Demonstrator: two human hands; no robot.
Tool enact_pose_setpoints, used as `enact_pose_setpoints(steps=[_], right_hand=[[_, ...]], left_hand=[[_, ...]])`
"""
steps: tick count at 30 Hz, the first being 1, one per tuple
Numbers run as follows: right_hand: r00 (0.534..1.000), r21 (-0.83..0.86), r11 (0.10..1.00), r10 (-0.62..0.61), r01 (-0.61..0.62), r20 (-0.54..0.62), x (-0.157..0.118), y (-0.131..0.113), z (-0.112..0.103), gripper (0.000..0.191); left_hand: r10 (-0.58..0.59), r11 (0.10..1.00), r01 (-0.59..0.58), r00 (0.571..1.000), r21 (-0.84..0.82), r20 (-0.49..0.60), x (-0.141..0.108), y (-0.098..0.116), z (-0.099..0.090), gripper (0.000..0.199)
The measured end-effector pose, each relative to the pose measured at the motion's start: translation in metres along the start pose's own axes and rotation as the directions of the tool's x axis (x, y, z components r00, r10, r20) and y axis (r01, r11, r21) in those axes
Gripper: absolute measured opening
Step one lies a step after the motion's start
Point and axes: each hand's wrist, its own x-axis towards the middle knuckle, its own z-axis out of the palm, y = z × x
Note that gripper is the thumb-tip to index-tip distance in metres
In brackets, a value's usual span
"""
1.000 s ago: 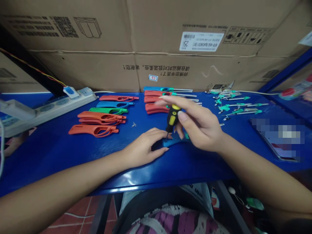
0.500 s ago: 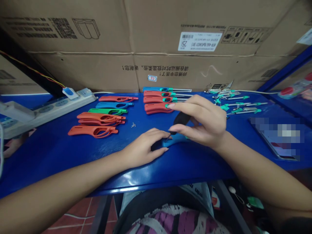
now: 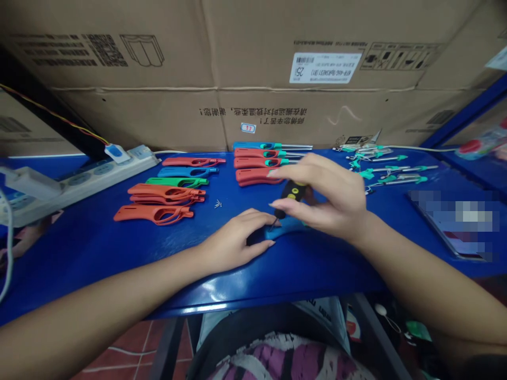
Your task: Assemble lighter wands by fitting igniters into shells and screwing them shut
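Observation:
My left hand (image 3: 232, 240) lies on the table, thumb and fingers closed around the end of a blue gas lighter (image 3: 292, 226). My right hand (image 3: 335, 198) grips a black and yellow screwdriver (image 3: 292, 195) between thumb and fingers. The screwdriver is tilted, and its thin shaft points down at the lighter's handle beside my left fingertips. Part of the lighter is hidden behind my right hand. Just beyond my left hand is a small heap of screws (image 3: 218, 203).
Empty lighter casings (image 3: 134, 213) in orange, blue and green lie at left. Lighters with metal tubes (image 3: 257, 177) are stacked behind my hands. Several tube parts with teal ends (image 3: 404, 180) lie at right, near a phone (image 3: 447, 227). A power strip (image 3: 95, 179) runs along the left.
The screwdriver handle has turned in my right hand, and its yellow markings now show. My left hand stays on the blue lighter. The whole view has shifted slightly.

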Motion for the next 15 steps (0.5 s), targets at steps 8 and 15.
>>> enact_pose_setpoints(steps=[8,15], right_hand=[[0.999,0.005,0.999,-0.038,0.038,-0.029,-0.0013,0.001,-0.0018,0.033],[1.0,-0.004,1.0,-0.004,0.004,0.011,-0.0006,-0.0032,0.0019,0.043]], left_hand=[[-0.01,1.0,0.01,1.0,0.006,-0.015,-0.0016,-0.002,0.0016,0.029],[-0.02,1.0,0.021,1.0,0.007,-0.009,-0.0009,-0.0006,0.0007,0.028]])
